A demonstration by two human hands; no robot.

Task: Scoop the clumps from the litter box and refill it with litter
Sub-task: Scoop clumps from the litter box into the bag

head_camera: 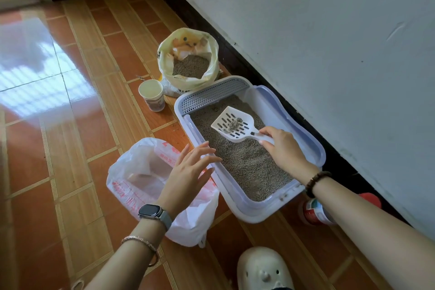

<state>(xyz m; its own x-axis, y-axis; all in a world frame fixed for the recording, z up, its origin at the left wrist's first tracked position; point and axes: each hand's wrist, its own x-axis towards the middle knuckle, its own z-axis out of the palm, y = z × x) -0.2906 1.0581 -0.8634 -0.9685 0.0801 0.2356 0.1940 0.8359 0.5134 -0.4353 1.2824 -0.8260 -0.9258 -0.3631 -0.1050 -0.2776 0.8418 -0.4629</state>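
Small grey clump (235, 123) sits in the bowl of the white slotted scoop (246, 126), held level just above the litter, mid-box. Scoop's long axis runs from the handle at the person's right out to the bowl at far left, so the load end already points toward the bag side. Right hand (281, 146) pinches the handle, fingers curled round it. Litter box (237, 205) is on the floor along the wall, its grey bed fairly even.

White waste bag (138, 183) lies just beside the box's left rim, mouth open. Left hand (190, 169) hovers over that mouth, fingers straight and spread, holding nothing; fingertips reach the box rim, contact can't be told.

Judgement: next is a leftward carry over the rim into the bag; the left hand is nearer to steady it.

Beyond: open litter bag (188, 59) and paper cup (151, 97) past the far end, for refilling.
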